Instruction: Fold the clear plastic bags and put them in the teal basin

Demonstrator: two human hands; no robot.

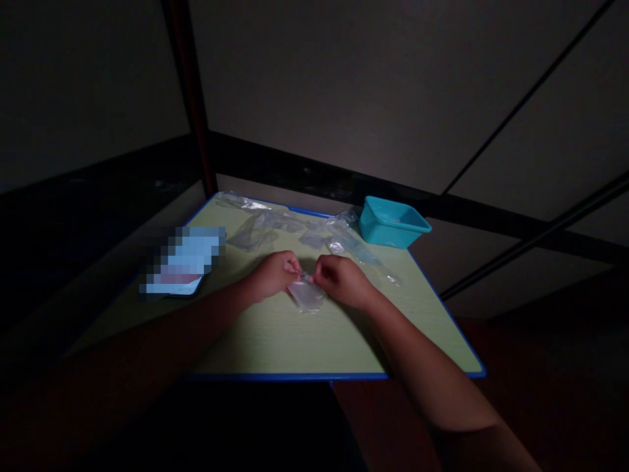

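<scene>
Between my two hands hangs a small clear plastic bag (308, 296), its top edge pinched from both sides over the middle of the table. My left hand (274, 274) is closed on the bag's upper left corner, thumb and fingertips together. On the other side my right hand (344, 278) grips the upper right part with curled fingers. The bag's lower part fans out toward me, near the tabletop. Whether anything lies inside it I cannot tell. Just beyond my hands, several more clear plastic bags (253, 233) lie flat and overlapping.
A teal plastic basket (388, 229) stands at the table's back right corner. On the left lies a phone-like device (189, 259) with a lit, blurred-out screen. The pale green table (295, 347) has a blue rim, and dark panelled walls rise behind it.
</scene>
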